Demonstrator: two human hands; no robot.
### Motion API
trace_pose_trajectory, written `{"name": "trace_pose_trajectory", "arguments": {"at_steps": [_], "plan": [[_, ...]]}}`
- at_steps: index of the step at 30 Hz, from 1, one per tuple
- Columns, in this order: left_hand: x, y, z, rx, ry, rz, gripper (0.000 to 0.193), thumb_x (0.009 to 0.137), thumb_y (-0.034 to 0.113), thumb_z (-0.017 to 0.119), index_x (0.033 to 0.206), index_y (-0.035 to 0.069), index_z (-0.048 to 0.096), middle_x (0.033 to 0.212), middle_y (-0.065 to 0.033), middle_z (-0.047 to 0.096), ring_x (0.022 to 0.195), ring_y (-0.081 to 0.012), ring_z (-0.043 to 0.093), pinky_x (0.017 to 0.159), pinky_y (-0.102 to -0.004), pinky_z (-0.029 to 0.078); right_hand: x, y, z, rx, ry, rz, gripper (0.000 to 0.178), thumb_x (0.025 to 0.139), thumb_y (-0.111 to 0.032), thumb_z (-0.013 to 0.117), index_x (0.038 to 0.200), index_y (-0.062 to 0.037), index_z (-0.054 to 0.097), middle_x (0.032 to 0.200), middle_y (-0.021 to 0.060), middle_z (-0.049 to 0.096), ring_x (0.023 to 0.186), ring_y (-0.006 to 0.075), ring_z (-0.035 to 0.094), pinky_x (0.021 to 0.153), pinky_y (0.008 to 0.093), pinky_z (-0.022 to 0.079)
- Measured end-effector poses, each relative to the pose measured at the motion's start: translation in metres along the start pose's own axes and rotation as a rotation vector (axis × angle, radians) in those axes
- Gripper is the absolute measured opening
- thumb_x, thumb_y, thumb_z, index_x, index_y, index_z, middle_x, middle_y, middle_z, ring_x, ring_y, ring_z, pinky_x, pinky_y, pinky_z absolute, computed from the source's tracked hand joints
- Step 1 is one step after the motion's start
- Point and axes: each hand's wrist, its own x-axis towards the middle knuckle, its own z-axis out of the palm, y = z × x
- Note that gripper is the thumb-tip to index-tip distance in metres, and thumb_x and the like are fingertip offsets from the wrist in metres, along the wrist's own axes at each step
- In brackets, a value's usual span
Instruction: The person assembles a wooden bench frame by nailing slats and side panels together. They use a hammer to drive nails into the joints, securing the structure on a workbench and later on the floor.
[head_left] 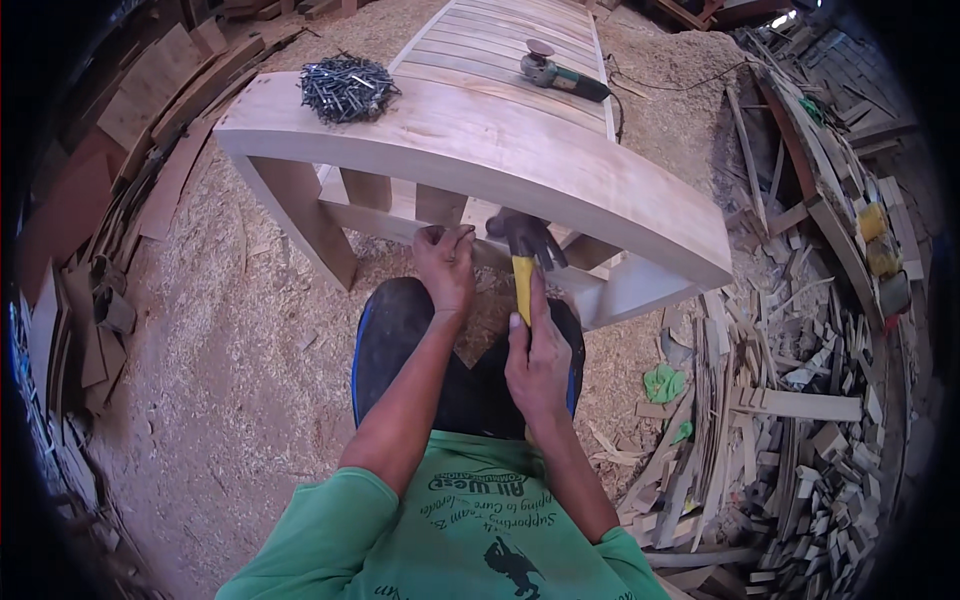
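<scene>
A claw hammer (pixel 524 250) with a yellow handle and dark head sits just under the front edge of a curved wooden frame (pixel 520 150). The right hand (pixel 538 362) wraps the handle, fingers closed around it with the forefinger laid along the shaft; the lower end of the handle is hidden inside the fist. The hammer head is close to a lower rail (pixel 390 228) of the frame, though whether it touches the wood is hard to tell.

Just to the left, the left hand (pixel 446 265) rests on that same rail, fingertips pinched together against the wood. Whatever they pinch is too small to make out.

The frame's wide top board arches across the view, and slats run away behind it. On its left end lies a dark heap of nails (pixel 347 88). Farther back, on the slats, lies an angle grinder (pixel 558 73) with a green body; its cord trails off to the right.

Below the hands, a dark shape edged in blue, likely the person's knee, hides the ground. Sawdust (pixel 240 330) covers the floor. Stacks of wood offcuts (pixel 800 420) crowd the right side, bent and blurred near the rim.
</scene>
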Motion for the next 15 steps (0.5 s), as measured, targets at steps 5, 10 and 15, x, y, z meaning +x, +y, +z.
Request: {"name": "trace_pose_trajectory", "arguments": {"at_steps": [5,10,15], "plan": [[0.001,-0.006,0.003,0.06,0.025,0.028,0.017,0.091,0.02,0.083,0.106,0.013,0.088,0.112,-0.0148,0.061,0.111,-0.0364,0.06,0.1,-0.0482,0.049,0.022,0.003,0.02,-0.073,0.012,-0.07,0.062,0.111,-0.01,0.057,0.17,-0.0062,0.041,0.142,0.0313,0.069,0.123,0.0524,0.07,0.096,0.054,0.062],[-0.001,-0.009,0.003,0.152,0.039,0.021,0.016,0.09,0.023,0.084,0.105,0.017,0.088,0.113,-0.0138,0.063,0.112,-0.0376,0.06,0.1,-0.0506,0.049,0.033,-0.001,0.022,-0.11,-0.155,0.084,0.061,0.111,-0.01,0.058,0.17,-0.0053,0.041,0.142,0.0303,0.069,0.12,0.0513,0.072,0.094,0.0547,0.063],[-0.002,-0.002,0.002,0.117,0.037,0.025,0.016,0.091,0.023,0.084,0.104,0.015,0.087,0.112,-0.0139,0.063,0.111,-0.0371,0.06,0.1,-0.0503,0.05,0.026,0.007,0.03,-0.089,-0.054,0.002,0.062,0.112,-0.011,0.056,0.171,-0.0057,0.04,0.145,0.0301,0.068,0.118,0.0518,0.072,0.092,0.0545,0.063]]}}
